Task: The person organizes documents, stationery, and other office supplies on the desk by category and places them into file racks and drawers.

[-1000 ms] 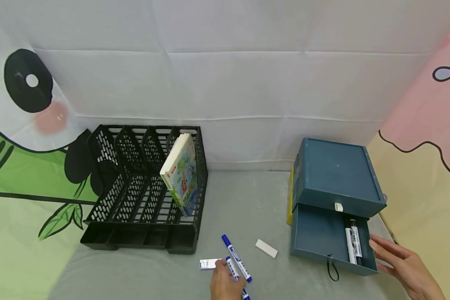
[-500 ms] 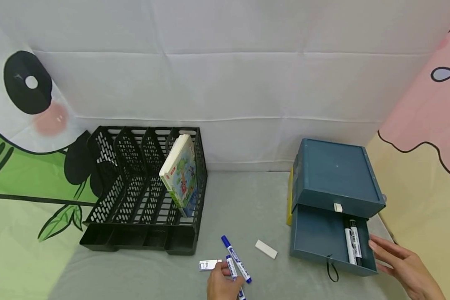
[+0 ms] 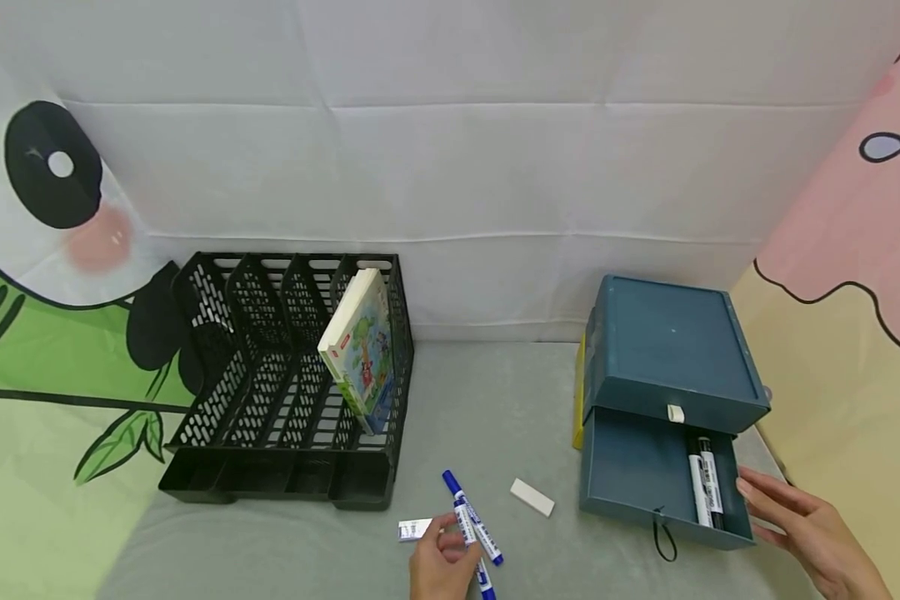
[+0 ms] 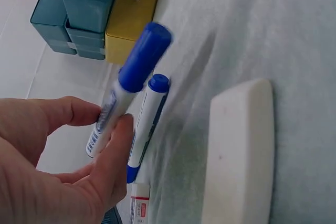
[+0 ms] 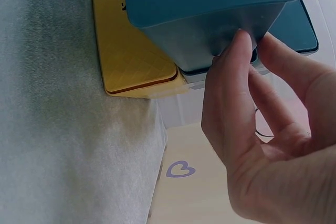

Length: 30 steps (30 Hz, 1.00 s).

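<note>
My left hand (image 3: pixel 442 562) pinches a white marker with blue ends (image 4: pixel 139 59) between thumb and fingers. In the left wrist view it is raised at a slant. Another such marker (image 4: pixel 149 124) lies on the cloth just beyond it. To the right, my right hand (image 3: pixel 806 529) has its fingertips against the right side wall of a pulled-out blue drawer (image 5: pixel 210 30). Inside that drawer (image 3: pixel 637 467), two white-barrelled markers (image 3: pixel 705 483) lie side by side at the right. A small white-labelled box (image 3: pixel 413 530) is partly covered by the left hand.
A white block (image 3: pixel 532 497) lies between the markers and the drawer unit (image 3: pixel 675 342). Below the blue drawers is a yellow one (image 5: pixel 131 56). At the left stands a black slotted rack (image 3: pixel 270 375) with books (image 3: pixel 363 350) leaning in its right compartment.
The left hand has shifted slightly left, and the marker in it now overlaps the other marker in the head view. The right hand and the drawer have stayed in place.
</note>
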{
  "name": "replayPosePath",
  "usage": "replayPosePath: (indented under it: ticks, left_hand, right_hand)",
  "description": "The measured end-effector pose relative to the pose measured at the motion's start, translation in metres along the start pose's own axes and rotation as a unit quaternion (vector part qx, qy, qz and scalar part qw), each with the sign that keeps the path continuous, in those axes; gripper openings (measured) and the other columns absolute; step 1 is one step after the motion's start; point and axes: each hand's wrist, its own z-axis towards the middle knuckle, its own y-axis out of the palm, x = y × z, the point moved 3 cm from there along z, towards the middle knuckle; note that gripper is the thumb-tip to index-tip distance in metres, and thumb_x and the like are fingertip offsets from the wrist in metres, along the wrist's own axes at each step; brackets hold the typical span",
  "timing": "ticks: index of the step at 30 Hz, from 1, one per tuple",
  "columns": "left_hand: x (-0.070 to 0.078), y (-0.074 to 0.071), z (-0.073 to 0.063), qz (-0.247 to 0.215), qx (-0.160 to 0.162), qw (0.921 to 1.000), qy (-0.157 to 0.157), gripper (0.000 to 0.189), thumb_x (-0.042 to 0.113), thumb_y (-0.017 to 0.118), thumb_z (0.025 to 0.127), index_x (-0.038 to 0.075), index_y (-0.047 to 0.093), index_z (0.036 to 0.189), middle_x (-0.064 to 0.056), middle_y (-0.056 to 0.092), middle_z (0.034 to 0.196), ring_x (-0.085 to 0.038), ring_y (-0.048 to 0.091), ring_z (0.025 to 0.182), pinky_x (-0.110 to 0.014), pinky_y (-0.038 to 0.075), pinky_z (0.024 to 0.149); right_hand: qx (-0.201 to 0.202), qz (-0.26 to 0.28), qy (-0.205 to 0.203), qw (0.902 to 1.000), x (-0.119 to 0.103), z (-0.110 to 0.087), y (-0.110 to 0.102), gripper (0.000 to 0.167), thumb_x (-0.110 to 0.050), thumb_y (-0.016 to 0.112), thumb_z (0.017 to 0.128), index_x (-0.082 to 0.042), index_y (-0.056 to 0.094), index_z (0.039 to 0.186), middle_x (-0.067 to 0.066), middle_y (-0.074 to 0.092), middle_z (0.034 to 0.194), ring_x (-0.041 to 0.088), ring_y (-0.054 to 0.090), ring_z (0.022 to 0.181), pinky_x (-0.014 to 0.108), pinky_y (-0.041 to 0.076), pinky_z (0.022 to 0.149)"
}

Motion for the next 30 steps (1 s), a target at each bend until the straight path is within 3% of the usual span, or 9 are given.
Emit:
replayPosePath:
  ticks: [7,16,20,25,30]
  left_hand:
    - [0.008,0.003,0.001,-0.06,-0.04,0.9973,-0.016,0.045,0.0,0.078,0.078,-0.003,0.066,0.122,-0.004,0.071,0.084,-0.016,0.068,0.072,-0.025,0.055,0.062]
    - [0.026,0.007,0.0,-0.113,-0.081,0.9901,-0.016,0.048,-0.001,0.076,0.079,-0.004,0.064,0.126,-0.006,0.069,0.088,-0.018,0.069,0.07,-0.03,0.059,0.062]
    - [0.036,0.008,0.001,-0.115,-0.11,0.9868,-0.031,0.048,0.002,0.078,0.082,-0.002,0.065,0.128,-0.006,0.071,0.091,-0.018,0.07,0.072,-0.031,0.06,0.064]
    - [0.049,0.012,0.003,-0.121,-0.154,0.979,-0.055,0.048,0.007,0.081,0.086,0.002,0.065,0.132,-0.006,0.072,0.096,-0.018,0.071,0.078,-0.035,0.062,0.071]
    - [0.061,0.018,0.003,-0.144,-0.186,0.9704,-0.056,0.05,0.011,0.085,0.086,0.004,0.067,0.132,-0.006,0.072,0.099,-0.018,0.073,0.081,-0.039,0.062,0.074]
  right_hand:
    - [0.007,-0.005,0.0,1.0,-0.001,-0.001,0.0,0.076,-0.054,0.073,0.091,-0.012,0.053,0.151,-0.006,0.062,0.126,0.005,0.064,0.094,0.036,0.06,0.087]
    - [0.001,-0.009,-0.004,0.9999,-0.002,-0.002,-0.001,0.074,-0.055,0.073,0.091,-0.013,0.055,0.15,-0.005,0.064,0.125,0.006,0.064,0.095,0.036,0.06,0.088]
    - [0.002,0.003,0.001,1.0,-0.002,-0.002,-0.001,0.07,-0.054,0.074,0.09,-0.017,0.058,0.148,-0.007,0.063,0.124,0.005,0.064,0.094,0.037,0.06,0.088]
    - [-0.002,0.012,-0.001,0.9999,-0.001,-0.003,-0.002,0.058,-0.052,0.074,0.092,-0.023,0.065,0.141,-0.02,0.061,0.112,0.005,0.065,0.092,0.036,0.06,0.087]
    - [-0.002,0.009,0.001,1.0,-0.002,-0.003,-0.001,0.065,-0.055,0.074,0.09,-0.022,0.062,0.144,-0.014,0.061,0.12,0.004,0.064,0.093,0.036,0.06,0.088]
